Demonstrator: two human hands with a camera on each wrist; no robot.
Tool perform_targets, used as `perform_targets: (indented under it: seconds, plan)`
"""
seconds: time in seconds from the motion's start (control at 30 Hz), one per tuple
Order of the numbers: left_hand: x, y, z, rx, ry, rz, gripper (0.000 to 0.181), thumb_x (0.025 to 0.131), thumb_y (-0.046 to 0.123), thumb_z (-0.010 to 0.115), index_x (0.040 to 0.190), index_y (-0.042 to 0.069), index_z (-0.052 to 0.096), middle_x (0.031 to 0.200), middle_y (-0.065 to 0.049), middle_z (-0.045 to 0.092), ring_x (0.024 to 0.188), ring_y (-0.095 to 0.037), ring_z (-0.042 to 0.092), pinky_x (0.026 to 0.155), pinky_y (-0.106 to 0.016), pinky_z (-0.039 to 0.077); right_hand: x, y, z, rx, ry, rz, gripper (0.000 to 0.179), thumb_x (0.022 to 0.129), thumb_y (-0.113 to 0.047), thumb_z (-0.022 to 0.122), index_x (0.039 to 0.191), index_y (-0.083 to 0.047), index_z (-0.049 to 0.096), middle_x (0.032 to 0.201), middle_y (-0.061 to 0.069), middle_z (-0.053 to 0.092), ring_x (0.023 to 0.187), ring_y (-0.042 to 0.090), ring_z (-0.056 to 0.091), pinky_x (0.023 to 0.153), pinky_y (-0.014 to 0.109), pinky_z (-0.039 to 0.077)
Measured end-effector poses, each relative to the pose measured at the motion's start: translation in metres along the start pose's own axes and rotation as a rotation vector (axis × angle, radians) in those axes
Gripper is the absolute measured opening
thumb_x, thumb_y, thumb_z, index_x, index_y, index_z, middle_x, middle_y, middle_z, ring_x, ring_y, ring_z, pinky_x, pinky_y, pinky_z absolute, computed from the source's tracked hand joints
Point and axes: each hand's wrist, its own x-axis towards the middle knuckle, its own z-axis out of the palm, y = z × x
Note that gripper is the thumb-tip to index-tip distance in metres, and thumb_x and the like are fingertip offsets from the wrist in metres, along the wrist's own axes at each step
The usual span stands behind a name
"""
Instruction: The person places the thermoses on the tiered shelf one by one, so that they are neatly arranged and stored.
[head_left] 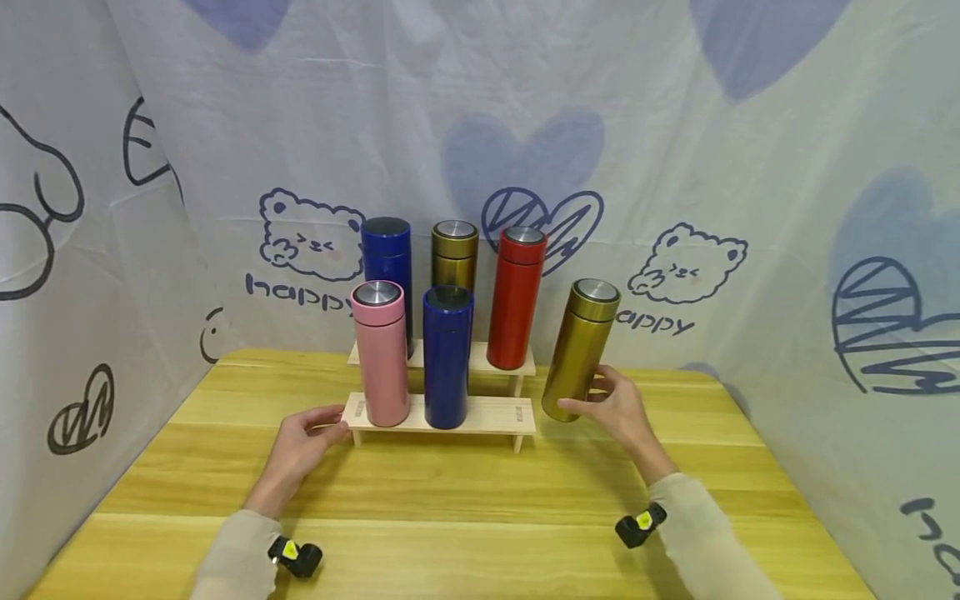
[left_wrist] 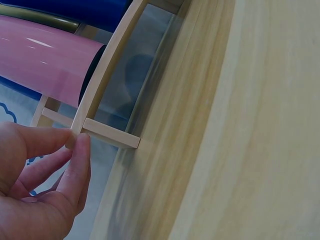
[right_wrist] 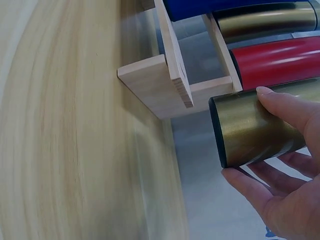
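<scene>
My right hand [head_left: 618, 412] grips a gold thermos bottle [head_left: 581, 350] near its base, tilted a little and held to the right of a two-step wooden stand [head_left: 491, 412]. In the right wrist view the gold bottle's dark base [right_wrist: 218, 132] is clear of the table. At the stand's left end, my left hand [head_left: 303, 442] pinches the lower shelf's edge between thumb and fingers. A pink thermos bottle [head_left: 382, 358] and a blue one [head_left: 446, 358] stand upright on that lower shelf, whose right end is bare.
On the upper shelf behind stand another blue bottle [head_left: 388, 250], a second gold bottle [head_left: 454, 250] and a red bottle [head_left: 516, 300]. A printed cloth [head_left: 420, 108] hangs behind and beside the wooden table [head_left: 465, 550].
</scene>
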Motion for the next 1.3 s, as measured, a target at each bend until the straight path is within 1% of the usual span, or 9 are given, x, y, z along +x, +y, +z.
perform_targets:
  seconds: [0.27,0.57,0.97,1.17,1.3]
  plan:
    - [0.000,-0.001,0.000,-0.022,-0.009,0.000,0.045,0.104,0.012,0.061,0.145,-0.003,0.055,0.141,-0.026,0.059,0.109,-0.012,0.069,0.092,-0.023,0.056,-0.002,-0.009,0.007,0.016,-0.014,-0.018,0.075,0.079,-0.025,0.092,0.140,-0.002,0.055,0.130,0.028,0.066,0.113,0.041,0.071,0.091,0.044,0.061]
    - [0.001,0.000,0.000,-0.026,-0.011,0.005,0.045,0.103,0.011,0.062,0.145,-0.003,0.055,0.140,-0.026,0.059,0.106,-0.009,0.068,0.090,-0.022,0.056,-0.002,-0.014,0.014,0.043,-0.034,-0.017,0.077,0.078,-0.025,0.092,0.141,-0.001,0.055,0.131,0.027,0.066,0.114,0.040,0.070,0.093,0.044,0.060]
    - [0.000,0.000,0.000,-0.010,0.000,0.000,0.044,0.103,0.011,0.062,0.144,-0.003,0.056,0.140,-0.026,0.060,0.110,-0.014,0.068,0.086,-0.017,0.054,-0.003,-0.023,0.024,0.054,-0.053,-0.021,0.078,0.077,-0.024,0.093,0.141,-0.001,0.055,0.132,0.026,0.066,0.114,0.041,0.069,0.094,0.045,0.060]
    - [0.000,0.000,0.000,-0.017,-0.002,-0.004,0.045,0.103,0.012,0.062,0.145,-0.003,0.056,0.140,-0.026,0.059,0.109,-0.013,0.068,0.088,-0.018,0.055,-0.003,-0.027,0.031,0.069,-0.058,-0.025,0.074,0.076,-0.022,0.093,0.137,-0.001,0.058,0.127,0.026,0.068,0.110,0.039,0.071,0.092,0.045,0.061]
    - [0.000,0.000,0.000,-0.017,-0.003,-0.009,0.045,0.103,0.012,0.062,0.145,-0.003,0.056,0.140,-0.025,0.059,0.110,-0.013,0.068,0.089,-0.020,0.055,-0.003,-0.029,0.035,0.063,-0.068,-0.032,0.075,0.077,-0.024,0.093,0.139,-0.002,0.057,0.128,0.025,0.068,0.110,0.038,0.071,0.092,0.045,0.061]
